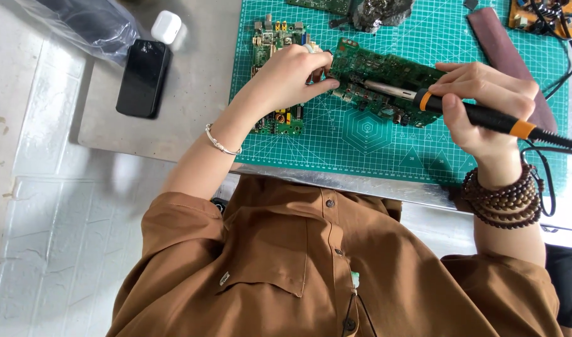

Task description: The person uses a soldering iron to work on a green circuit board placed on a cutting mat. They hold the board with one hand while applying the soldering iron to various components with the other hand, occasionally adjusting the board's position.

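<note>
Green circuit board (386,78) pinched by left hand (289,75) | right hand (486,103) clasps soldering iron (461,111)

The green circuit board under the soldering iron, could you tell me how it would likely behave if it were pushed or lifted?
The circuit board looks flat, thin and rigid, so it would probably lift stiffly and feel light. On the smooth cutting mat it may slide when pushed, which fits the left hand steadying its edge. Its small raised parts look fragile. The right hand holds the soldering iron.
</note>
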